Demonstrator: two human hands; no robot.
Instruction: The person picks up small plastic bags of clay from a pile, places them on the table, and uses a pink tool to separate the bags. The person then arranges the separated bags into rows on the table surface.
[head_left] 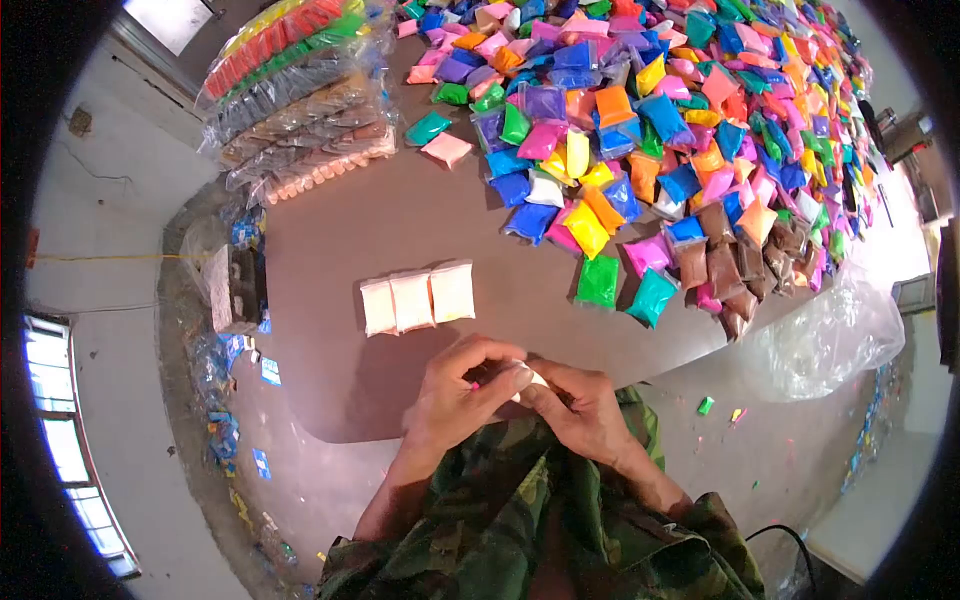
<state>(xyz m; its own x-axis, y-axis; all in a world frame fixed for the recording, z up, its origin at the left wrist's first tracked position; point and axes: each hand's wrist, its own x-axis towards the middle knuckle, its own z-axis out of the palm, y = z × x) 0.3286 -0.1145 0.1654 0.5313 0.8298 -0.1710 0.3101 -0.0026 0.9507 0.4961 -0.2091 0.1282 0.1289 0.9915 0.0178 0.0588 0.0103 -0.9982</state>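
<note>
My left hand (462, 392) and my right hand (582, 408) meet at the table's front edge, thumbs and fingers pinched together. Between the fingertips shows part of a small whitish piece (537, 379); the fingers hide most of it, so I cannot tell its kind. Just beyond my left hand, a row of three pale peach clay packets (415, 298) lies flat on the brown table (330, 385), side by side with their edges touching. A green packet (597, 281) and a teal packet (653, 297) lie farther off to the right.
A large heap of colourful packets (620, 130) covers the back and right of the table. Clear bags of packets sorted by colour (305, 100) are stacked at the back left. A clear plastic bag (830, 335) hangs at the right edge. Scraps and wrappers (222, 435) litter the floor.
</note>
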